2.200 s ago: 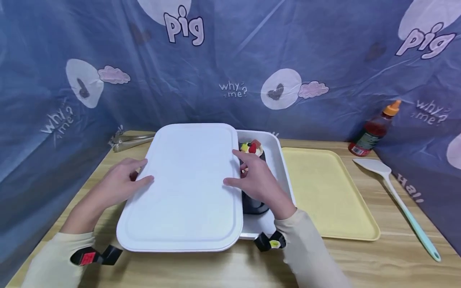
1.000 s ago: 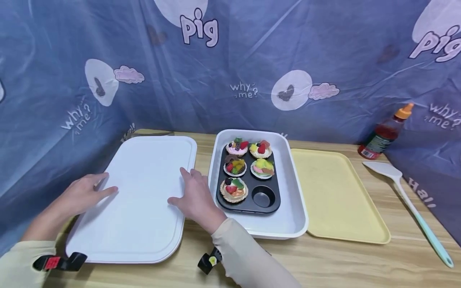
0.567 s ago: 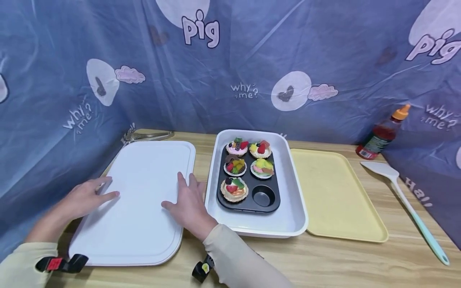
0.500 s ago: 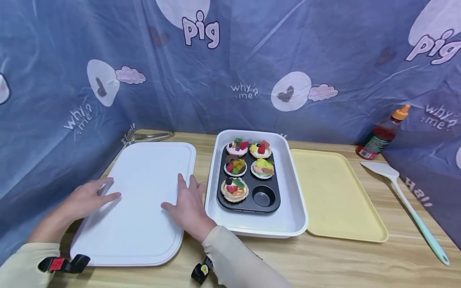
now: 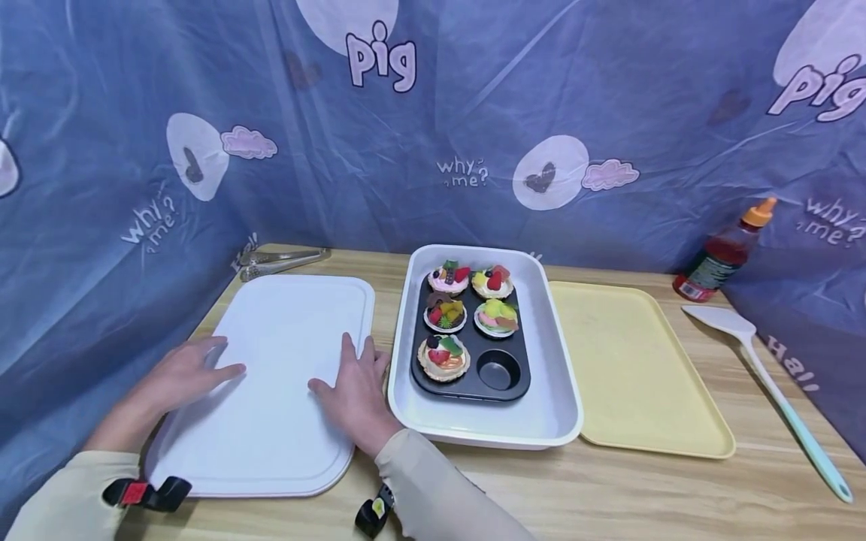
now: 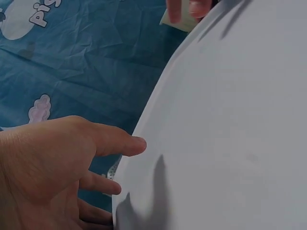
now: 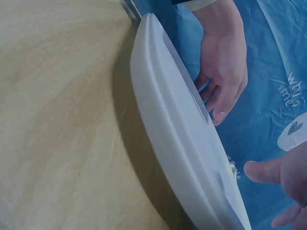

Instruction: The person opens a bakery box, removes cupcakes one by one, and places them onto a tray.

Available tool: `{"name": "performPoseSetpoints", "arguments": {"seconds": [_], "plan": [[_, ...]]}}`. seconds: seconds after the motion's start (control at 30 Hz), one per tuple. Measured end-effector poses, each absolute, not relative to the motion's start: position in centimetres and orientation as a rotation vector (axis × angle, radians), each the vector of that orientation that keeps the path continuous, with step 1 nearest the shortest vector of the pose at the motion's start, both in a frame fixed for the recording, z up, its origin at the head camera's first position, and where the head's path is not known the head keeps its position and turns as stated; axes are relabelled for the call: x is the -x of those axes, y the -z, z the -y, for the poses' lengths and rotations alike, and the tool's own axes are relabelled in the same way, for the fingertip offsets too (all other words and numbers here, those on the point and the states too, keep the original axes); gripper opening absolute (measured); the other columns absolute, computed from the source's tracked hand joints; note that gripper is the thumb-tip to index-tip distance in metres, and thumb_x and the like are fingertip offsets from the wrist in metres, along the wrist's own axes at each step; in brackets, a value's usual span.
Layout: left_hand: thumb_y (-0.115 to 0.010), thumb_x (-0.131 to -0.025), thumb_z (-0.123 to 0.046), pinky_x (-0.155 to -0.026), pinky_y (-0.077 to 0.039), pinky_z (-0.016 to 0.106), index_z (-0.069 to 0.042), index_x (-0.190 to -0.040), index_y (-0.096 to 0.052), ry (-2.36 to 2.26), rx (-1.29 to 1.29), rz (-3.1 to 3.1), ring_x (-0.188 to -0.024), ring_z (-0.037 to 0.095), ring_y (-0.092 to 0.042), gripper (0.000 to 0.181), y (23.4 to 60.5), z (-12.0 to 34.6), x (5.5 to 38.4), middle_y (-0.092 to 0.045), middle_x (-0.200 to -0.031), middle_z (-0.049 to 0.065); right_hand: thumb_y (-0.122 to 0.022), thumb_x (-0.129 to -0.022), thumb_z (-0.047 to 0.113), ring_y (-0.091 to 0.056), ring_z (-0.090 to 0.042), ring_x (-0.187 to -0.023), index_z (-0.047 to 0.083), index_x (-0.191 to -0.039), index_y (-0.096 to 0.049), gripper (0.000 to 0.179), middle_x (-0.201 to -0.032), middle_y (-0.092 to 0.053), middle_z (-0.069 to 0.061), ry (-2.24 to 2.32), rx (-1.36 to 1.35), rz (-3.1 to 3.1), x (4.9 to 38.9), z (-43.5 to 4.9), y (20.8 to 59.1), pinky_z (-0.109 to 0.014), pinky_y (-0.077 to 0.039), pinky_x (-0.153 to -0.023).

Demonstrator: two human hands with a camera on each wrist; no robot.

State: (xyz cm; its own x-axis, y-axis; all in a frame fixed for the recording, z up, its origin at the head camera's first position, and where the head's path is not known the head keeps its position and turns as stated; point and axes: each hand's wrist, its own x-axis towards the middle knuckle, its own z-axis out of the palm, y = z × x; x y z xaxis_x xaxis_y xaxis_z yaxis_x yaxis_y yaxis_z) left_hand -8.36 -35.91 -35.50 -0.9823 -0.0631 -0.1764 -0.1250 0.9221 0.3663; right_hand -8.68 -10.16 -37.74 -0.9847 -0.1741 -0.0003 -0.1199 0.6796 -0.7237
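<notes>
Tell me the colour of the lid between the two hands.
The lid is plain white, seen best in the head view.

From above, the muffin pan [image 5: 473, 346] is lying open; sideways, the white tray's [image 5: 403, 346] wall is blocking the right hand [image 5: 355, 391].

Head view: the bottom edge cuts off both sleeves [image 5: 74, 496]; the white container [image 5: 551, 421] hides part of the yellow tray [image 5: 632, 368]; print on the bottle [image 5: 715, 259] is too small to read. Left wrist view: frame edges crop the left hand [image 6: 55, 163] and white lid [image 6: 216, 120]. Right wrist view: the right edge crops the right hand [image 7: 290, 177].
</notes>
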Motion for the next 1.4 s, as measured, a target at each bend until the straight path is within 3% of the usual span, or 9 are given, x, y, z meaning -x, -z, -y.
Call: {"name": "performPoseSetpoints", "arguments": {"seconds": [0.3,0.93,1.27,1.4], "plan": [[-0.065,-0.093,-0.048,-0.101,-0.032,0.077,0.016,-0.145,-0.035,-0.545,0.196,-2.908,-0.125,0.069,-0.027,0.089,35.9,35.3,9.1,-0.036,-0.145,0.044,-0.081,-0.085,0.033,-0.028,-0.045,-0.137,0.006,-0.152,-0.042,0.083,-0.159,-0.028,-0.030,1.234,0.219,-2.829,9.2,10.3,38.3,-0.050,-0.040,-0.112],[-0.066,-0.092,-0.044,-0.105,-0.036,0.072,0.018,-0.145,-0.035,-0.561,0.188,-2.919,-0.130,0.064,-0.034,0.086,36.1,34.5,10.0,-0.037,-0.143,0.045,-0.081,-0.083,0.042,-0.026,-0.047,-0.143,0.006,-0.151,-0.045,0.085,-0.159,-0.024,-0.035,1.154,0.197,-2.860,9.3,10.3,38.5,-0.053,-0.033,-0.117],[-0.063,-0.095,-0.041,-0.105,-0.037,0.071,0.019,-0.146,-0.030,-0.600,0.192,-2.874,-0.131,0.063,-0.033,0.085,35.8,34.4,10.4,-0.032,-0.145,0.046,-0.079,-0.083,0.049,-0.010,-0.042,-0.155,0.008,-0.156,-0.036,0.095,-0.166,-0.009,-0.029,1.126,0.219,-2.772,8.4,10.3,37.2,-0.055,-0.023,-0.124],[-0.062,-0.096,-0.040,-0.104,-0.036,0.073,0.019,-0.147,-0.029,-0.594,0.167,-2.878,-0.131,0.063,-0.032,0.084,35.4,34.4,10.5,-0.031,-0.145,0.046,-0.077,-0.085,0.052,-0.007,-0.038,-0.156,0.010,-0.158,-0.032,0.096,-0.167,-0.008,-0.024,1.139,0.308,-2.770,7.8,10.1,35.7,-0.051,-0.024,-0.125]]}}
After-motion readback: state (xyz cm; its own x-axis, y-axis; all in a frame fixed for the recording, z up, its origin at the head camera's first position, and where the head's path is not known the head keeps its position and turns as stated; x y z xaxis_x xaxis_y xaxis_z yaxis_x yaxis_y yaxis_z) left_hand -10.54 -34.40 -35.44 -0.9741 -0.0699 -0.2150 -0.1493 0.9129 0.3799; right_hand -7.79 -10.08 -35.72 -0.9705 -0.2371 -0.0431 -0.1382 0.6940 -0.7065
